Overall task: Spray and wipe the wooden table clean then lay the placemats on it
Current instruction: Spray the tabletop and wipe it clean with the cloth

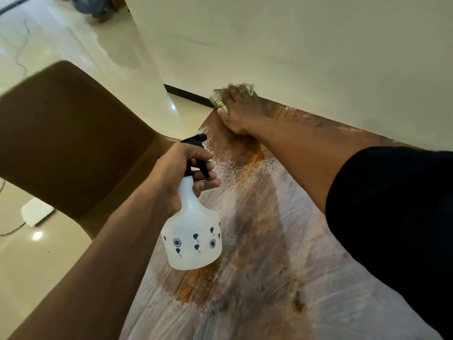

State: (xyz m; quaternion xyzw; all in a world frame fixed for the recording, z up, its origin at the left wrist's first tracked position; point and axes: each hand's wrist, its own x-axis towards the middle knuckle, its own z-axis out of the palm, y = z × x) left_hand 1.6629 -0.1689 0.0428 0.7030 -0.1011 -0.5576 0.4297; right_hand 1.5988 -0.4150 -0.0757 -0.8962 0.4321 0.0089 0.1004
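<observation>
My left hand (pixel 176 173) is wrapped around the neck of the spray bottle (pixel 193 227), fingers curled over its black trigger, holding the translucent white bottle with small blue prints in the air above the near-left part of the table (pixel 269 241). My right hand (pixel 235 111) is stretched out to the table's far corner, palm down, pressing the cloth (pixel 217 100) onto the wood; the fingers look spread over it, though that spot is blurred. The wooden surface shows fine droplets near the nozzle and pale streaks over much of the rest. A black sleeve (pixel 392 217) covers my right upper arm. A brown chair (pixel 73 143) stands just beside the table on the left, on a glossy pale floor (pixel 36 266).
</observation>
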